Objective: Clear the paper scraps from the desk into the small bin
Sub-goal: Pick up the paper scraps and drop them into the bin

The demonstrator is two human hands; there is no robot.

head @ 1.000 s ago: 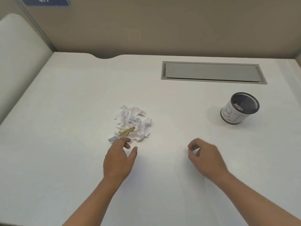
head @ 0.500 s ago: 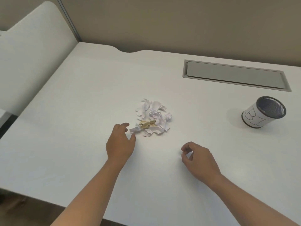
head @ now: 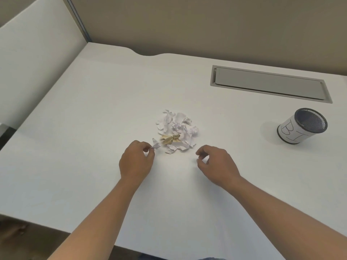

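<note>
A pile of torn white paper scraps (head: 177, 129) with a yellowish scrap (head: 170, 139) in it lies at the middle of the white desk (head: 93, 109). My left hand (head: 137, 162) sits just left of the pile's near edge, thumb and forefinger pinched on a small white scrap (head: 155, 145). My right hand (head: 216, 164) hovers right of the pile, fingers curled and apart, holding nothing. The small bin (head: 300, 126), a mesh cup wrapped in white paper with hand-drawn letters, stands upright at the right.
A grey cable flap (head: 268, 83) is set into the desk at the back right. A beige partition wall runs along the back, and a white side panel (head: 35, 59) stands on the left. The desk's front edge is close to my forearms.
My left hand has closed its fingertips on the small scrap at the pile's edge. My right hand has moved closer to the pile. The view has shifted left and nearer.
</note>
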